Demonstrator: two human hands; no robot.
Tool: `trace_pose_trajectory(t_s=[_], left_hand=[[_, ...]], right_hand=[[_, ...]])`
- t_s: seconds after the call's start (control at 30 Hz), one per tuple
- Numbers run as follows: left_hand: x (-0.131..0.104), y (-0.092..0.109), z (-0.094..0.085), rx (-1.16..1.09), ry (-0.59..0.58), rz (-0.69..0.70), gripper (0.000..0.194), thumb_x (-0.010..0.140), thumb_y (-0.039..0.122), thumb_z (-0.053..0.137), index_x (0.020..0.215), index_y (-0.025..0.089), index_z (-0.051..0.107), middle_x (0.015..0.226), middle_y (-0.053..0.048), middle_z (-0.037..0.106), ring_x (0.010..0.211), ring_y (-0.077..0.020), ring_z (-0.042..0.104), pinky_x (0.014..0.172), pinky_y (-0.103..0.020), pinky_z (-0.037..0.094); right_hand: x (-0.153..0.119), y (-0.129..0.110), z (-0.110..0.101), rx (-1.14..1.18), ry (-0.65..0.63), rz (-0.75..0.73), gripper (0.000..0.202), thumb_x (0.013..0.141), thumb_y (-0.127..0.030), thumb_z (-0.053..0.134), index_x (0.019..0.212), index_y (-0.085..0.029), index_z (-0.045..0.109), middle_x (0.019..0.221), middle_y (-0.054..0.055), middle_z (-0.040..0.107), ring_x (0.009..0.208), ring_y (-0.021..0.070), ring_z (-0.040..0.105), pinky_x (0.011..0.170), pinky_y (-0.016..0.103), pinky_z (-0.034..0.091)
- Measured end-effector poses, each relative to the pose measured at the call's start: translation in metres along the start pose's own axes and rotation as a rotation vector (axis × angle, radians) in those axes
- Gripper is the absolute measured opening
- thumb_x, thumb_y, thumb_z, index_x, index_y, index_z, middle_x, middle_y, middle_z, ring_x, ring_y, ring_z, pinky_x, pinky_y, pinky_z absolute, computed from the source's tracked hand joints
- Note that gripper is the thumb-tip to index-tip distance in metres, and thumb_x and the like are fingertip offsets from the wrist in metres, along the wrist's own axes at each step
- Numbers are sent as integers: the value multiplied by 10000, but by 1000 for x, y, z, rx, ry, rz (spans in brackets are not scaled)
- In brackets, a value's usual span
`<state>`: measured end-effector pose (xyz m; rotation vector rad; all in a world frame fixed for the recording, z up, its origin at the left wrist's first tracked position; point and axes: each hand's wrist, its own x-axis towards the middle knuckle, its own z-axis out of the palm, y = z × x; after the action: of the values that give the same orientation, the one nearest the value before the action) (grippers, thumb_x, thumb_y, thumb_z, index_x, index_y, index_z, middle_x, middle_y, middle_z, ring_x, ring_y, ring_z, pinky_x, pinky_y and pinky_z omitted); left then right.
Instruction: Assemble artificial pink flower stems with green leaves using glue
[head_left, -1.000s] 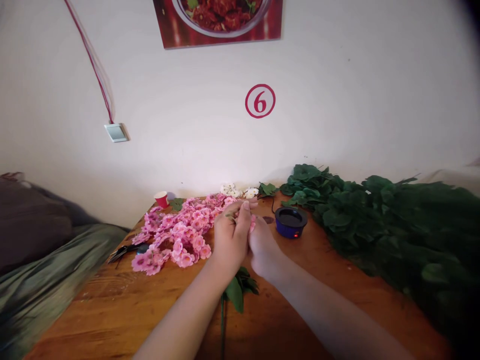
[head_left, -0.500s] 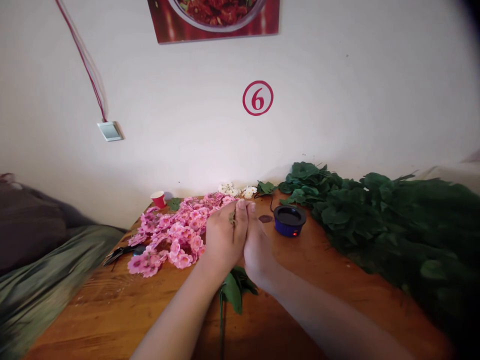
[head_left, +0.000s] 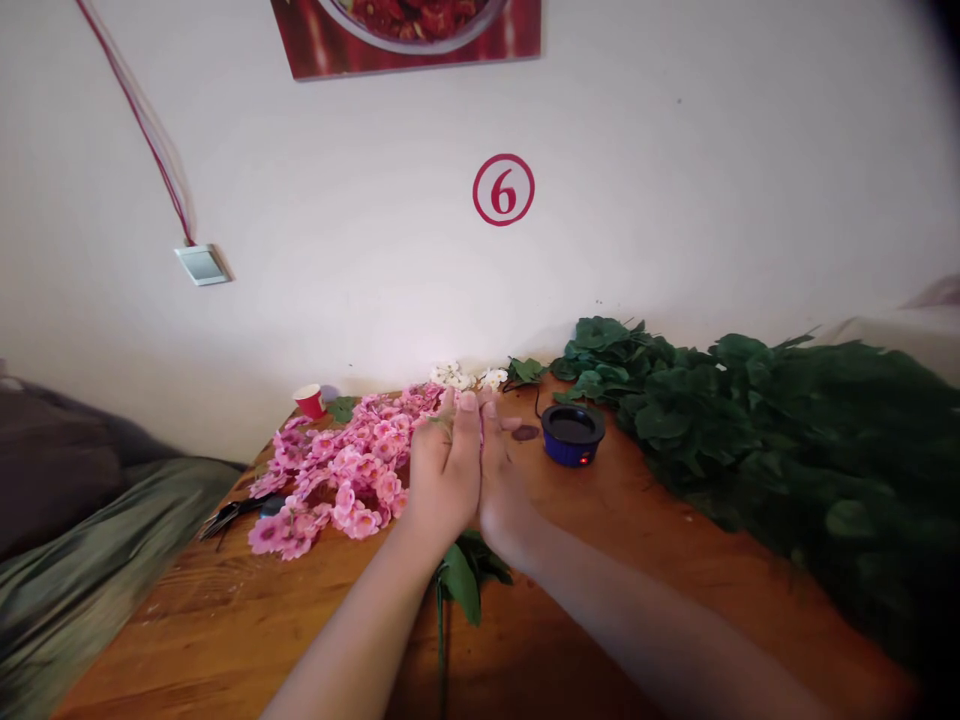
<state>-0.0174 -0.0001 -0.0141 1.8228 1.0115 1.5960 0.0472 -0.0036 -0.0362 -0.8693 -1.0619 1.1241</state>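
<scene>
My left hand and my right hand press against each other palm to palm above the table, thumbs side by side on top. Some right fingers poke out to the right. A small greenish bit shows at the left hand's thumb and forefinger. What lies between the palms is hidden. Under my wrists lies a green artificial stem with leaves, its upper part covered by the hands. Pink artificial blossoms are heaped just left of my left hand. A round blue heater with a black top and a lit red light stands to the right.
A big pile of green artificial leaves covers the table's right side. White blossoms and a red paper cup stand by the wall. Dark-bladed scissors lie at the left edge of the wooden table.
My hands have gone from a rounded, cupped clasp to flatter palms, with right fingers now showing beyond. The greenish bit has shifted left. The view has turned slightly.
</scene>
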Motion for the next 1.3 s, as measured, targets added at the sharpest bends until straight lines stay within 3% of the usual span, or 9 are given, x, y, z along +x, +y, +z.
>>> trace_pose_trajectory(t_s=[0.1, 0.27, 0.43, 0.53, 0.73, 0.9, 1.07, 1.2, 1.3], left_hand=[[-1, 4, 6, -75, -4, -31, 435, 978, 500, 454, 1040, 214, 776, 988, -58, 773, 1147, -240, 651, 1076, -397, 449], [-3, 5, 11, -202, -18, -117, 453, 977, 513, 436, 1128, 214, 741, 971, -53, 773, 1075, -216, 676, 969, -355, 528], [-1, 5, 8, -212, -54, -13, 398, 945, 487, 517, 1048, 191, 763, 1024, -89, 763, 1090, -243, 676, 986, -383, 527], [1, 3, 5, -175, -73, 2, 409, 966, 478, 484, 1040, 186, 761, 1038, -91, 761, 1063, -246, 688, 962, -388, 541], [7, -8, -2, 63, 51, 97, 411, 997, 435, 433, 1043, 191, 760, 1007, -67, 765, 1024, -236, 699, 1010, -416, 518], [7, -12, -6, 214, 100, 213, 443, 1023, 394, 364, 1043, 201, 762, 943, -64, 770, 946, -210, 719, 1116, -460, 431], [4, -8, -7, 119, 41, 245, 464, 1042, 377, 304, 1074, 260, 753, 918, -32, 768, 998, -173, 706, 1229, -499, 275], [3, -6, -3, 83, 1, 200, 460, 1040, 393, 305, 1094, 278, 747, 908, -23, 768, 1141, -171, 653, 1267, -500, 177], [2, -6, 1, 74, -15, 194, 438, 1037, 386, 321, 1114, 279, 739, 1030, -28, 760, 1232, -186, 597, 1265, -511, 151]], right_hand=[[-4, 3, 2, 107, 63, -69, 536, 946, -616, 380, 996, -182, 691, 814, 71, 708, 903, 218, 675, 728, 283, 521], [-4, 4, 2, 273, 62, -135, 454, 909, -617, 472, 686, -225, 526, 590, -6, 553, 599, 172, 569, 544, 281, 449], [-2, -1, 3, 260, 76, -144, 339, 915, -521, 535, 770, -224, 612, 739, 23, 656, 742, 196, 639, 639, 289, 492], [2, -3, 3, 172, 63, -135, 409, 952, -532, 459, 809, -212, 672, 770, 47, 687, 750, 206, 657, 645, 298, 493], [12, -12, -4, -61, -67, -206, 450, 962, -522, 443, 833, -199, 730, 806, 44, 720, 834, 205, 670, 772, 298, 501], [5, -9, -3, -83, -85, -182, 501, 978, -574, 380, 1001, -223, 738, 989, 54, 735, 1069, 213, 646, 877, 310, 499], [-1, -3, 1, -75, -86, -212, 485, 987, -572, 384, 1157, -249, 703, 1092, 50, 723, 1179, 224, 609, 964, 333, 489], [3, -3, -1, -64, -72, -182, 468, 973, -561, 436, 1183, -233, 696, 1009, 63, 737, 1082, 240, 654, 885, 335, 524], [4, -4, -4, -74, -48, -280, 484, 1003, -539, 367, 1091, -224, 723, 928, 68, 737, 915, 222, 679, 785, 328, 527]])
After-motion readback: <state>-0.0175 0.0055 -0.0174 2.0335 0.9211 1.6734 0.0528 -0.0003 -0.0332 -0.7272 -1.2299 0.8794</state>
